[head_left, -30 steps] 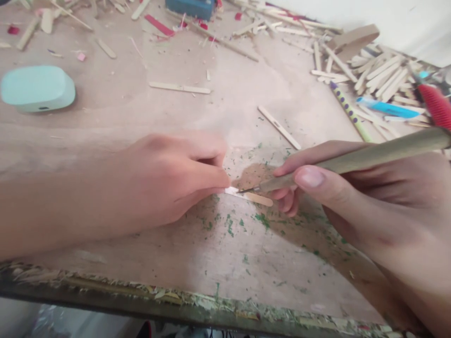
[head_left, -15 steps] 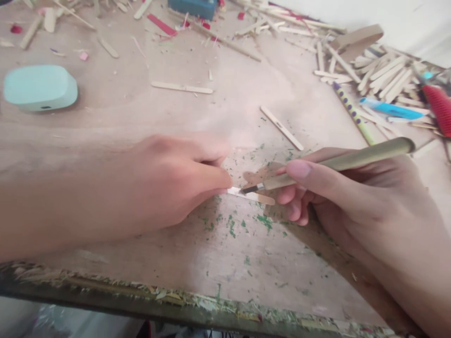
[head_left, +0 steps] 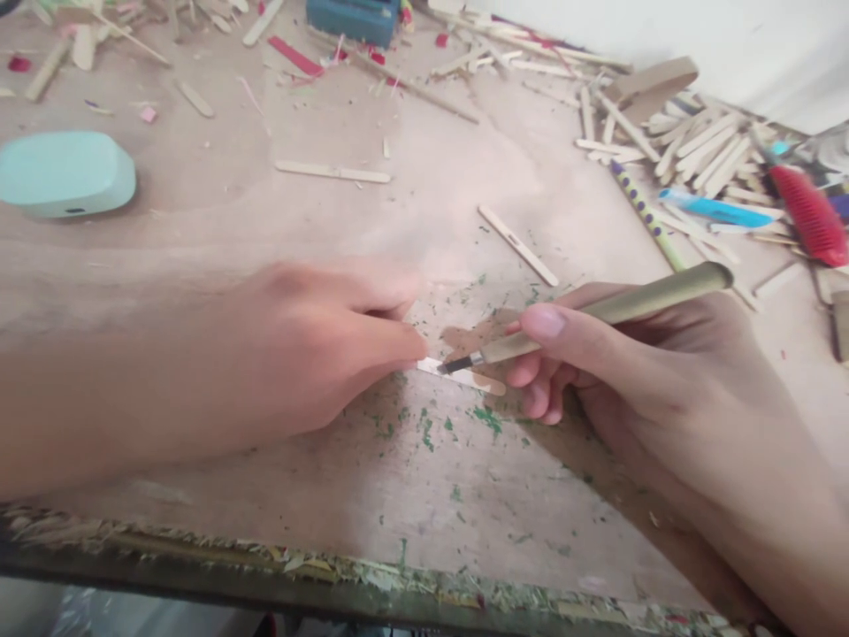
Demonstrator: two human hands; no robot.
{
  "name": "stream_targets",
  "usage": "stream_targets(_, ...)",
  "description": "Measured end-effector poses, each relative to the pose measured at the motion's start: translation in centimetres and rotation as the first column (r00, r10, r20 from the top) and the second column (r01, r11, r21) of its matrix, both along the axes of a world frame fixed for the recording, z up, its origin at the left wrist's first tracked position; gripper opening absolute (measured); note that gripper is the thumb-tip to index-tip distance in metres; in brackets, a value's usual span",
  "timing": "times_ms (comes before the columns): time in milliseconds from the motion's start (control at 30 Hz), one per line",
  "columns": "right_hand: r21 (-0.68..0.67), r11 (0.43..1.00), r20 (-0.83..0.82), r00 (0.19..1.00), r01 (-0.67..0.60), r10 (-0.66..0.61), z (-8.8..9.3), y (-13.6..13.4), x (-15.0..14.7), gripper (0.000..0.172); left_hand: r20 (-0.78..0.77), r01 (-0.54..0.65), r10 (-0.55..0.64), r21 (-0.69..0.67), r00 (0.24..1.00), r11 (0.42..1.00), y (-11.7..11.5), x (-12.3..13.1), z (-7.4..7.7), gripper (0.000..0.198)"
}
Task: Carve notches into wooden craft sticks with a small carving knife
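Observation:
My left hand (head_left: 332,345) pinches one end of a popsicle stick (head_left: 487,383) and presses it to the wooden tabletop (head_left: 279,504). The stick's left end is hidden under my fingers. In my right hand (head_left: 637,363) is a craft knife (head_left: 653,295) with a pale wooden handle, held like a pen. Its dark blade rests against the stick, just right of my left thumb. Green flecks (head_left: 487,418) lie scattered around the stick. Another popsicle stick (head_left: 517,245) with a small slot in it lies beyond my hands.
A mint-green case (head_left: 66,172) stands at the left, with a notched popsicle stick (head_left: 332,172) to its right. Sticks are heaped (head_left: 709,146) at the back right, near a blue pen (head_left: 716,209), a dotted pencil (head_left: 646,215) and a red-handled tool (head_left: 806,212). A blue block (head_left: 355,19) sits at the back.
The whole scene has shifted slightly left as the camera turned. Both hands keep their hold, and the knife blade stays at nearly the same spot on the stick.

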State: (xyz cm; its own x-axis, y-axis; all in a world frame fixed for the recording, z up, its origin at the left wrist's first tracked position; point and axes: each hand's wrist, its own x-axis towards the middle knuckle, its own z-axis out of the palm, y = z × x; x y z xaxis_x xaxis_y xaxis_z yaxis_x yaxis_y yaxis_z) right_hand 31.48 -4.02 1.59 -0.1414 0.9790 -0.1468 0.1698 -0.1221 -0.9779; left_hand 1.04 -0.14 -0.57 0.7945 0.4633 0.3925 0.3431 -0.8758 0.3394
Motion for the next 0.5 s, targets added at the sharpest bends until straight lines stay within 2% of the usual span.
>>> stream_targets(267,-0.002,1.0,-0.046,0.999,0.013,-0.013,0.36,0.07,0.09,0.033,-0.031,-0.003,0.003,-0.015,1.0,1.0,-0.2,-0.57,0.48,0.043)
stream_targets(500,0.057,0.998,0.022,0.999,0.037,-0.038,0.43,-0.63,0.03,0.029,-0.009,0.005,-0.005,-0.04,1.0,0.999,0.08,-0.15,-0.41,0.043)
